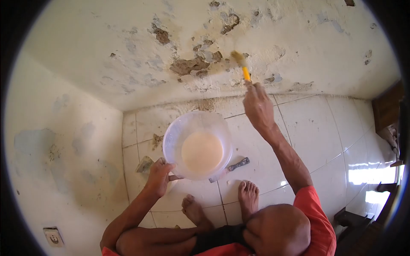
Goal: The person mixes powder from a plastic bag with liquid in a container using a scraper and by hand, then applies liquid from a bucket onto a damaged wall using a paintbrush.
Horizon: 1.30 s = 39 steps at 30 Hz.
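Observation:
My right hand (259, 106) is closed around the yellow handle of a paintbrush (240, 59). Its bristles are at the surface of the damaged wall (294, 38), right of a large patch of broken plaster (190, 65); whether they touch it I cannot tell. My left hand (160, 176) grips the lower left rim of a translucent white plastic bucket (173, 147), thumb over the edge. Cream-coloured liquid (202, 151) lies in the bottom of the bucket. Both hands are in front of me, the right one farther forward.
A scraper with a dark handle (239, 164) lies on the tiled floor (307, 123), partly behind the bucket. A greyish lump (145, 164) sits near the left wall (64, 170), which has a socket (53, 237). Dark wooden furniture (388, 104) stands at the right.

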{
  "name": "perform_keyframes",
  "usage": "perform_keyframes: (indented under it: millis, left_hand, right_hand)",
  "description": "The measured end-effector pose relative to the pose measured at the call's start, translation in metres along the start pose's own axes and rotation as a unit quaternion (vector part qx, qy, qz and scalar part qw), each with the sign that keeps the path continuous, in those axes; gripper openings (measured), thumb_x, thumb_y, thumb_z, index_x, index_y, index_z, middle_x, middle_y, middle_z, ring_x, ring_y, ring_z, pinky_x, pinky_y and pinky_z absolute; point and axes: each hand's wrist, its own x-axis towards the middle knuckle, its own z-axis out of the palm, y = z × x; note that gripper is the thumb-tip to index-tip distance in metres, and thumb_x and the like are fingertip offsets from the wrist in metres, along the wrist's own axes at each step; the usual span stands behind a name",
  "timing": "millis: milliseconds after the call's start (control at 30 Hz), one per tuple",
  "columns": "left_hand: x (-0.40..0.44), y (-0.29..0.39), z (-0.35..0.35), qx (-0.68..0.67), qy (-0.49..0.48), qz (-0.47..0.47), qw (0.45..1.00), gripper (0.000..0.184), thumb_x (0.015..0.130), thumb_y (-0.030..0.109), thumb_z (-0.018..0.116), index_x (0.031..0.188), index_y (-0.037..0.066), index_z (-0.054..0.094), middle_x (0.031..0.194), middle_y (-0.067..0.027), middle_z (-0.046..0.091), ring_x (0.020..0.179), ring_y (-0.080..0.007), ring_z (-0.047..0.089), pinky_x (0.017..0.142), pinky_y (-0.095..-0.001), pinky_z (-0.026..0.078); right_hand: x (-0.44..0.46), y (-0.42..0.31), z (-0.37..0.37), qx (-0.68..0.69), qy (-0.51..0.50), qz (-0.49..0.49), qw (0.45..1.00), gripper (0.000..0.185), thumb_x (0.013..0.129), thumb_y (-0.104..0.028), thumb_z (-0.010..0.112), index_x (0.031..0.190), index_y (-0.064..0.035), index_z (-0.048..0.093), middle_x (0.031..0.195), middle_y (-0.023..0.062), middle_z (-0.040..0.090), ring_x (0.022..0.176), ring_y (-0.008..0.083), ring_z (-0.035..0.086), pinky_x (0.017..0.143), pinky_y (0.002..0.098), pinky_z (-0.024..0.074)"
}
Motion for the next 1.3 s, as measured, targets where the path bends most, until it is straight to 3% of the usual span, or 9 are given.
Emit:
perform_keyframes:
  millis: [133, 167, 267, 400, 500, 667, 1000, 1067, 1300]
  left_hand:
    - [0.003, 0.005, 0.006, 0.003, 0.009, 0.005, 1.0, 0.03, 0.089, 0.009, 0.058, 0.114, -0.006, 0.047, 0.113, -0.0182, 0.061, 0.1, -0.0274, 0.066, 0.083, -0.0474, 0.06]
    - [0.006, 0.004, 0.008, -0.002, 0.011, 0.004, 1.0, 0.03, 0.089, 0.009, 0.058, 0.114, -0.006, 0.047, 0.113, -0.0182, 0.061, 0.1, -0.0274, 0.066, 0.083, -0.0474, 0.06]
    - [0.009, 0.006, 0.013, -0.007, 0.015, 0.001, 1.0, 0.028, 0.089, 0.009, 0.057, 0.112, -0.005, 0.048, 0.114, -0.0179, 0.061, 0.101, -0.0277, 0.066, 0.084, -0.0478, 0.06]
    - [0.019, -0.009, 0.0, -0.012, 0.051, -0.003, 0.999, 0.032, 0.089, 0.01, 0.059, 0.116, -0.006, 0.052, 0.114, -0.0161, 0.061, 0.101, -0.0275, 0.065, 0.082, -0.0462, 0.06]
    - [0.009, 0.007, 0.017, -0.009, 0.066, 0.019, 0.998, 0.031, 0.089, 0.011, 0.06, 0.115, -0.006, 0.052, 0.112, -0.0158, 0.061, 0.099, -0.0272, 0.065, 0.081, -0.0447, 0.06]
    - [0.019, 0.004, 0.022, 0.019, 0.025, 0.042, 0.999, 0.023, 0.09, 0.011, 0.06, 0.106, -0.004, 0.052, 0.11, -0.0176, 0.061, 0.097, -0.0262, 0.065, 0.079, -0.0431, 0.06]
    - [0.02, 0.001, 0.022, 0.026, 0.029, 0.042, 0.998, 0.03, 0.088, 0.007, 0.061, 0.112, -0.007, 0.05, 0.11, -0.0196, 0.061, 0.099, -0.0283, 0.066, 0.08, -0.045, 0.061]
    - [0.019, -0.004, 0.022, 0.012, 0.022, 0.031, 0.999, 0.036, 0.088, 0.006, 0.06, 0.119, -0.008, 0.048, 0.111, -0.02, 0.06, 0.099, -0.0293, 0.065, 0.08, -0.0457, 0.062]
    - [0.02, -0.002, 0.022, 0.057, 0.005, 0.006, 0.998, 0.037, 0.089, 0.007, 0.058, 0.123, -0.004, 0.048, 0.117, -0.0165, 0.061, 0.102, -0.0292, 0.065, 0.083, -0.0472, 0.059]
  right_hand:
    - [0.0, 0.006, -0.019, 0.055, 0.087, 0.069, 0.992, 0.036, 0.083, 0.001, 0.059, 0.117, 0.0099, 0.055, 0.092, 0.0198, 0.056, 0.075, 0.0305, 0.058, 0.063, 0.0405, 0.054]
    - [-0.005, 0.021, 0.004, -0.032, 0.101, -0.101, 0.989, 0.035, 0.084, 0.002, 0.058, 0.118, 0.0087, 0.055, 0.095, 0.0208, 0.057, 0.078, 0.0311, 0.059, 0.062, 0.0411, 0.0544]
    - [-0.006, 0.005, 0.02, 0.107, -0.054, -0.023, 0.993, 0.038, 0.082, 0.002, 0.06, 0.12, 0.0055, 0.057, 0.093, 0.0188, 0.06, 0.08, 0.0306, 0.061, 0.071, 0.042, 0.0555]
    - [-0.008, -0.025, -0.069, 0.184, -0.05, 0.06, 0.98, 0.034, 0.084, -0.004, 0.062, 0.117, 0.0058, 0.062, 0.091, 0.0167, 0.064, 0.075, 0.0239, 0.063, 0.066, 0.0315, 0.0531]
    - [0.003, -0.062, -0.123, 0.426, -0.183, 0.182, 0.867, 0.03, 0.085, -0.014, 0.055, 0.104, 0.0033, 0.07, 0.081, 0.0121, 0.067, 0.064, 0.0137, 0.06, 0.062, 0.0274, 0.0503]
    - [0.001, -0.073, -0.059, 0.312, -0.415, 0.09, 0.85, 0.03, 0.082, -0.017, 0.056, 0.099, 0.0039, 0.07, 0.081, 0.0203, 0.068, 0.066, 0.0302, 0.065, 0.066, 0.037, 0.0524]
    - [-0.011, -0.077, -0.062, 0.284, -0.364, 0.011, 0.887, 0.026, 0.082, -0.015, 0.058, 0.1, 0.0007, 0.069, 0.101, 0.0192, 0.068, 0.09, 0.038, 0.064, 0.084, 0.0434, 0.0513]
    - [-0.029, -0.064, -0.045, 0.235, -0.409, -0.107, 0.875, 0.021, 0.082, -0.014, 0.057, 0.094, 0.0006, 0.065, 0.086, 0.0205, 0.064, 0.08, 0.04, 0.063, 0.074, 0.0468, 0.0512]
    - [-0.028, -0.047, -0.074, 0.3, -0.398, -0.021, 0.866, 0.027, 0.084, -0.014, 0.058, 0.102, 0.0043, 0.066, 0.089, 0.0196, 0.066, 0.077, 0.0343, 0.065, 0.07, 0.0426, 0.052]
